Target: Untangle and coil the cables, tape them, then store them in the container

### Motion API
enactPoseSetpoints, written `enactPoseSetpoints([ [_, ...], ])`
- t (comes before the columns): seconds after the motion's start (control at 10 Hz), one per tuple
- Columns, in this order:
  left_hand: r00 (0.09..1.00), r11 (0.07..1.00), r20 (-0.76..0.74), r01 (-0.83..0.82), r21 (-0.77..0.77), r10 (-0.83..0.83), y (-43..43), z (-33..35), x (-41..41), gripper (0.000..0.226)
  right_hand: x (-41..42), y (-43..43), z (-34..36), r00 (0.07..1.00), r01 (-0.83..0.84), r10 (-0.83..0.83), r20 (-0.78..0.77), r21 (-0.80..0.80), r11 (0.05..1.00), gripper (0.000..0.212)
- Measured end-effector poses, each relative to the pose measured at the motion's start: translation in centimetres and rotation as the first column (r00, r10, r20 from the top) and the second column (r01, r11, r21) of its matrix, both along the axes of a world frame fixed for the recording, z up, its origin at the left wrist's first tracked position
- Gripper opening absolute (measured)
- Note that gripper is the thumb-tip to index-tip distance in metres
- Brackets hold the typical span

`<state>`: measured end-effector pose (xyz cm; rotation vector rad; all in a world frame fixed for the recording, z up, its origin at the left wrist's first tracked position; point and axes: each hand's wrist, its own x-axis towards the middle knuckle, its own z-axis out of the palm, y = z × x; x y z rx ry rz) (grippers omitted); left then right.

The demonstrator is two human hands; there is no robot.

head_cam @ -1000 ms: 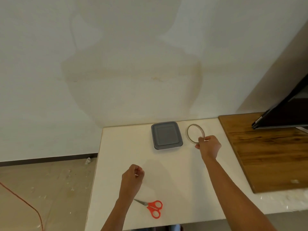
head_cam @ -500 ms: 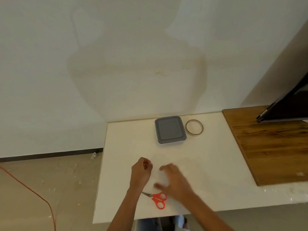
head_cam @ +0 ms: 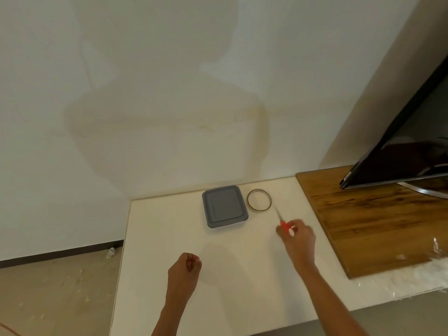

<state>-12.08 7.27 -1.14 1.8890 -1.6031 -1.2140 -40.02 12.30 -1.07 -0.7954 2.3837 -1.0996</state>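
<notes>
A grey container (head_cam: 224, 206) with its lid on sits near the back of the white table (head_cam: 155, 238). A thin roll of tape (head_cam: 259, 200) lies flat just to its right. My right hand (head_cam: 297, 238) grips the red-handled scissors (head_cam: 282, 223) in front of the roll, with the blades pointing up at it. Near the table's front, my left hand (head_cam: 185, 269) is curled into a fist, and nothing shows in it. No cable is in view.
A wooden board (head_cam: 363, 221) covers the table's right part, and a dark screen (head_cam: 400, 151) leans above it. Crumpled clear plastic (head_cam: 412, 275) lies at the front right. The table's left edge drops to a dusty floor (head_cam: 48, 294).
My right hand left the tape roll, came down to the scissors by my left hand, picked them up and carried them up right toward the roll. My left hand stayed curled.
</notes>
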Motion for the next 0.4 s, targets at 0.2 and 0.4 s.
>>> enactPoseSetpoints([
  [0.2,0.999,1.0,-0.041,0.003,0.008,-0.003,-0.4,-0.9,-0.7,0.007,-5.2,-8.1,-1.9,0.978,0.079,-0.021,-0.206,0.276,0.958,0.042],
  [0.4,0.997,1.0,-0.073,-0.004,0.011,0.004,-1.0,-1.5,-1.0,0.007,-5.1,-9.5,-3.9,0.948,0.072,0.057,-0.314,0.385,0.92,0.061],
])
